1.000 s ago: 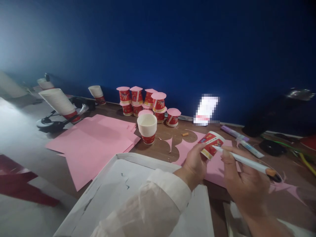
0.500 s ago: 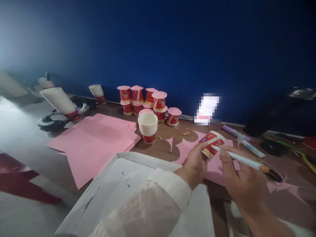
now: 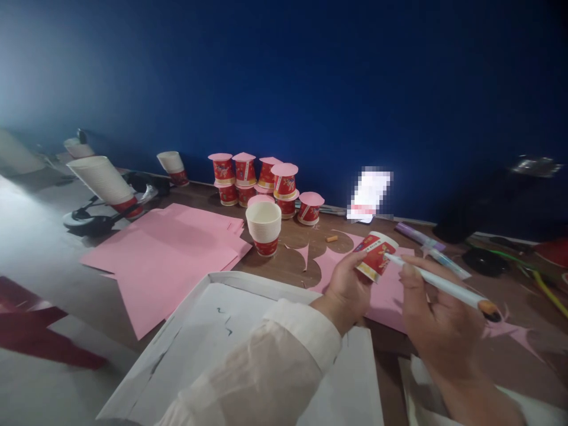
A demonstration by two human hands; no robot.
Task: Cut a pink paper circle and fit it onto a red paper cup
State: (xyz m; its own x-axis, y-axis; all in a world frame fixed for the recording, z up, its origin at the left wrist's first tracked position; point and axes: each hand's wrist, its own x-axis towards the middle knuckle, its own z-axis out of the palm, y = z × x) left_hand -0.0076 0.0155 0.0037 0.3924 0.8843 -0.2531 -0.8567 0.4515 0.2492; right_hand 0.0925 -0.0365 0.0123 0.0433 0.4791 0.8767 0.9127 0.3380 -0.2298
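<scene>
My left hand (image 3: 345,289) is closed around a red paper cup (image 3: 375,254) with printed decoration, holding it tilted above pink paper. Between the thumb and fingers of my right hand (image 3: 444,313) is a white pen (image 3: 448,286) with an orange-brown back end. Its pointed tip is at the cup's printed side; whether it touches cannot be told. Beneath the cup lies a pink sheet (image 3: 331,267) with rounded cut-outs. A nested stack of paper cups (image 3: 263,222) stands to the left of my hands.
Red cups with pink paper tops (image 3: 284,180) stand in two tiers by the blue wall. Pink sheets (image 3: 173,248) lie left. A shallow white box (image 3: 226,296) is under my left forearm. A bright blurred screen (image 3: 369,195), a purple marker (image 3: 419,235) and cables (image 3: 548,290) are right.
The cup in my left hand has turned, showing more of its floral print. The pen tip is now nearer the cup's right side. The view has shifted slightly.
</scene>
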